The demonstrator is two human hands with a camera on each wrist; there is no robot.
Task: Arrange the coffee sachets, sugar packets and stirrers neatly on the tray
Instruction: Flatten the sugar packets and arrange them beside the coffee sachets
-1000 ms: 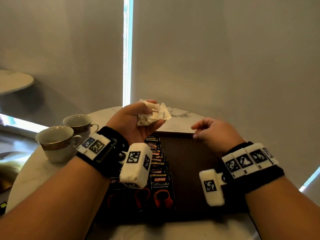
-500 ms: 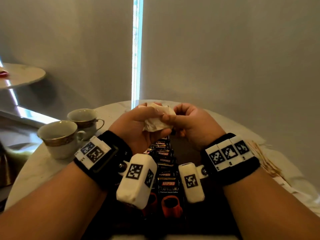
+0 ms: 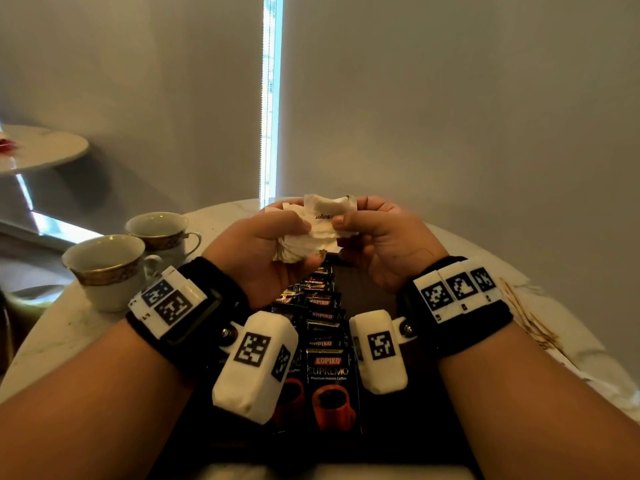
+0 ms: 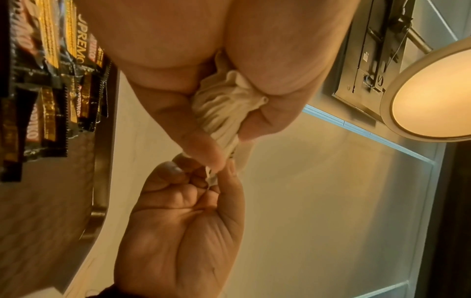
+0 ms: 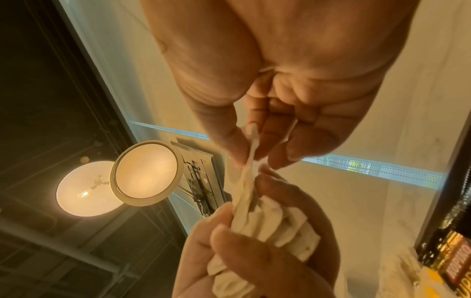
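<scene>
The bunch of white sugar packets (image 3: 304, 233) is held up in the air over the far end of the dark tray (image 3: 377, 299), not yet laid down. The left hand (image 3: 256, 251) has its fingers curled round the bunch, gripping it as a crumpled wad. The right hand (image 3: 377, 244), which a second ago hung apart over the tray holding nothing, has now come across, and its thumb and fingers (image 5: 229, 141) pinch the top packet at its edge. I'd say one packet is being peeled off the wad to go onto the tray, so the sugar step is only beginning.

Below the hands, the black coffee sachets (image 3: 325, 344) already lie in an overlapping row down the tray's middle. The wooden stirrers (image 3: 526, 317) wait on the table (image 3: 52, 341) to the right of the tray, off it.

The table is round and pale, marble-looking. Two gold-banded cups (image 3: 107, 268) stand on its left side. Behind are grey blinds with a bright slit of window (image 3: 272, 98), and a second small table (image 3: 41, 150) stands to the left.
</scene>
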